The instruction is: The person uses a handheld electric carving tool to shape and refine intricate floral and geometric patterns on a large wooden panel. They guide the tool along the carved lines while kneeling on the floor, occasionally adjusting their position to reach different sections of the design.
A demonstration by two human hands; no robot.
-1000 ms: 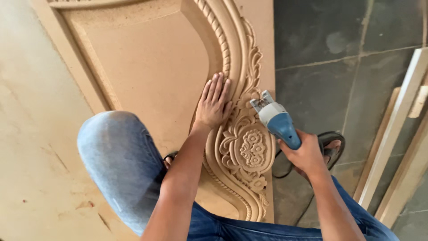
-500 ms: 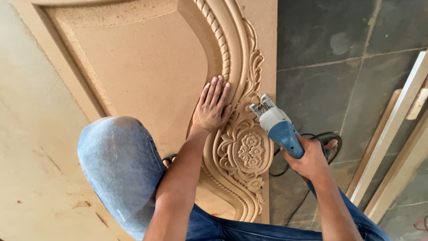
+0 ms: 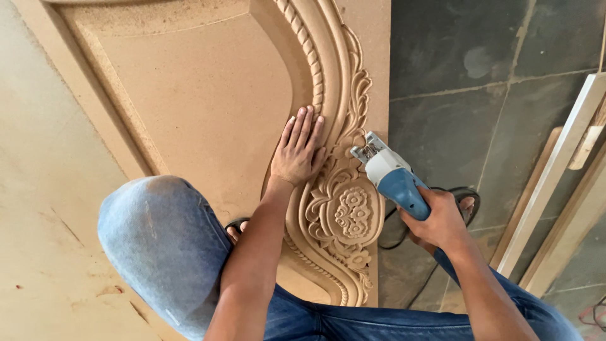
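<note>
A carved tan board (image 3: pixel 208 101) with a raised rope border and a flower medallion (image 3: pixel 351 213) lies under me. My left hand (image 3: pixel 299 151) rests flat on it, fingers spread, beside the carved border. My right hand (image 3: pixel 435 221) grips a blue and grey power tool (image 3: pixel 391 180). The tool's metal nose touches the scrollwork just right of my left hand.
Dark stone floor tiles (image 3: pixel 480 95) lie right of the board. Pale wooden strips (image 3: pixel 555 170) lean at the far right. My knee in blue jeans (image 3: pixel 164 246) is on the board, and a sandalled foot (image 3: pixel 464 205) is on the floor. The tool's cord trails by that foot.
The view has shifted slightly. The tool's nose has crept a little along the carved border towards my left hand, which stays flat on the board.
</note>
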